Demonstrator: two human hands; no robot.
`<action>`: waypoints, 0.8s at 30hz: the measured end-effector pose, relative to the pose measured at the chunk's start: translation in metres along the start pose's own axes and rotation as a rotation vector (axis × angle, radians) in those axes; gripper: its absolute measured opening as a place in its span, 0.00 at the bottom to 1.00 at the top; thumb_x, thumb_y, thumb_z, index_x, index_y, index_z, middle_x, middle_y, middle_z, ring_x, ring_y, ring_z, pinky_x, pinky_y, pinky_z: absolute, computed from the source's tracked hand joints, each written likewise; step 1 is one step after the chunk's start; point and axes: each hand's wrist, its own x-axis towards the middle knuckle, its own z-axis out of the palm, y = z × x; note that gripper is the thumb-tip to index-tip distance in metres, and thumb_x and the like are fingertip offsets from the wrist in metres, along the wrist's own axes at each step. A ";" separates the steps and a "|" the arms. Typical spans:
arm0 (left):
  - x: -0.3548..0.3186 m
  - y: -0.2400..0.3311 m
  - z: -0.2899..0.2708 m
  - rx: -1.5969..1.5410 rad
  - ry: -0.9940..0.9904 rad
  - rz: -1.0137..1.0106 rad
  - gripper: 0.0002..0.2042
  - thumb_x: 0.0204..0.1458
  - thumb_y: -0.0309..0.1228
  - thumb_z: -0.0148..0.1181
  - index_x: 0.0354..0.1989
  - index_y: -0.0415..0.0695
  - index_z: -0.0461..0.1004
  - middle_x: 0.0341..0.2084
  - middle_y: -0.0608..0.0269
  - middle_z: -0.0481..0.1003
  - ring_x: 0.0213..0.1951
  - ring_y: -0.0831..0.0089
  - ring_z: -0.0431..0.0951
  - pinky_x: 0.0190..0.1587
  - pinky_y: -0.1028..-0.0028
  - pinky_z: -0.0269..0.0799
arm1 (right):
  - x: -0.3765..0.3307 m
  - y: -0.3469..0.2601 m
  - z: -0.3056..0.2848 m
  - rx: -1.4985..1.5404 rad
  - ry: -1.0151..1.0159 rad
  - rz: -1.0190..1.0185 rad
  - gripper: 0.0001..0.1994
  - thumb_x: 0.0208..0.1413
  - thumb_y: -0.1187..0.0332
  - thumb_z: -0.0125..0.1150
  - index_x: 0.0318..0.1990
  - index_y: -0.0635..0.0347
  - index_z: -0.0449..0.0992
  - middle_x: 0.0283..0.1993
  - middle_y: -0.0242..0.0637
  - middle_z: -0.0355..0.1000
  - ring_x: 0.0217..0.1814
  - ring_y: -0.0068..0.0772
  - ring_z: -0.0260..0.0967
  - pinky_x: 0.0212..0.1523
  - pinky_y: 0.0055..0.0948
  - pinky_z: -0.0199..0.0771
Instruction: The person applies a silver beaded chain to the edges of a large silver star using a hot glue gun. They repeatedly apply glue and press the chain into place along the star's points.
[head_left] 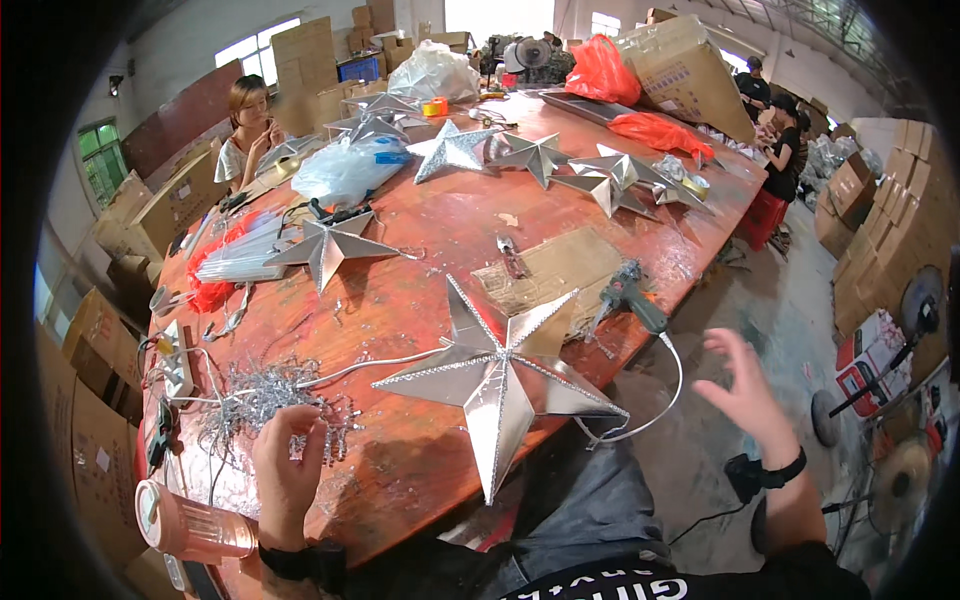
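A large silver five-pointed star [497, 385] with glittery trim on some ridges lies at the near edge of the red table, one point jutting past it. My left hand [283, 475] is beside a heap of silver tinsel [262, 400], fingers curled toward the thumb; whether a strand is pinched there I cannot make out. To the star's right, my right hand [742, 385] hangs in the air past the table edge, fingers spread, holding nothing. A green glue gun [632, 298] rests on a cardboard sheet [560, 272], its white cord looping down beside the star.
Red-handled pliers [512, 258] lie beyond the star. More silver stars [335, 248] and plastic bags [350, 168] cover the far part. A pink lidded cup [195, 522] and a power strip [177, 362] are at the left. A person [250, 135] sits across the table; others work at the right.
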 end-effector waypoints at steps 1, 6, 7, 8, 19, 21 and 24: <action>0.000 -0.001 0.000 -0.010 -0.010 -0.005 0.05 0.49 0.22 0.59 0.34 0.39 0.72 0.25 0.58 0.74 0.29 0.64 0.75 0.34 0.69 0.69 | 0.009 -0.016 0.006 0.054 -0.095 -0.055 0.28 0.46 0.62 0.68 0.54 0.62 0.67 0.50 0.47 0.69 0.56 0.45 0.63 0.58 0.37 0.61; 0.003 0.000 -0.005 -0.039 -0.035 -0.026 0.03 0.50 0.20 0.57 0.32 0.38 0.70 0.25 0.56 0.72 0.29 0.63 0.74 0.34 0.70 0.68 | 0.045 -0.078 0.056 0.052 -0.357 -0.269 0.29 0.45 0.50 0.67 0.49 0.63 0.69 0.50 0.47 0.70 0.54 0.47 0.66 0.54 0.39 0.65; 0.004 0.000 -0.006 -0.044 -0.032 -0.033 0.03 0.50 0.20 0.56 0.32 0.37 0.70 0.25 0.55 0.72 0.29 0.63 0.74 0.34 0.70 0.68 | 0.055 -0.092 0.059 0.010 -0.478 -0.251 0.29 0.45 0.50 0.67 0.47 0.63 0.69 0.49 0.48 0.71 0.53 0.48 0.67 0.52 0.39 0.66; 0.004 0.000 -0.007 -0.047 -0.030 -0.041 0.03 0.50 0.19 0.55 0.32 0.37 0.70 0.25 0.55 0.72 0.29 0.62 0.74 0.34 0.70 0.68 | 0.065 -0.108 0.059 -0.031 -0.599 -0.233 0.28 0.44 0.50 0.68 0.45 0.63 0.69 0.48 0.48 0.72 0.52 0.48 0.68 0.50 0.39 0.66; -0.008 -0.009 -0.006 -0.357 0.085 -0.120 0.04 0.63 0.28 0.38 0.37 0.41 0.59 0.23 0.63 0.60 0.26 0.74 0.62 0.32 0.74 0.62 | 0.097 -0.148 0.062 -0.432 -0.222 -0.704 0.08 0.45 0.71 0.56 0.35 0.57 0.66 0.26 0.34 0.69 0.29 0.35 0.71 0.33 0.33 0.70; -0.008 -0.009 -0.008 -0.439 0.135 -0.099 0.06 0.65 0.31 0.36 0.37 0.43 0.58 0.21 0.66 0.56 0.25 0.76 0.60 0.31 0.75 0.61 | 0.111 -0.160 0.060 -0.483 -0.087 -0.769 0.07 0.46 0.72 0.54 0.35 0.57 0.66 0.26 0.34 0.68 0.29 0.35 0.71 0.33 0.35 0.70; -0.007 -0.004 -0.014 -0.609 0.223 -0.095 0.06 0.62 0.29 0.36 0.33 0.43 0.58 0.20 0.68 0.54 0.22 0.77 0.58 0.27 0.76 0.60 | 0.147 -0.169 0.063 -0.369 -0.123 -0.595 0.12 0.47 0.70 0.63 0.38 0.58 0.68 0.31 0.36 0.71 0.34 0.36 0.72 0.34 0.34 0.70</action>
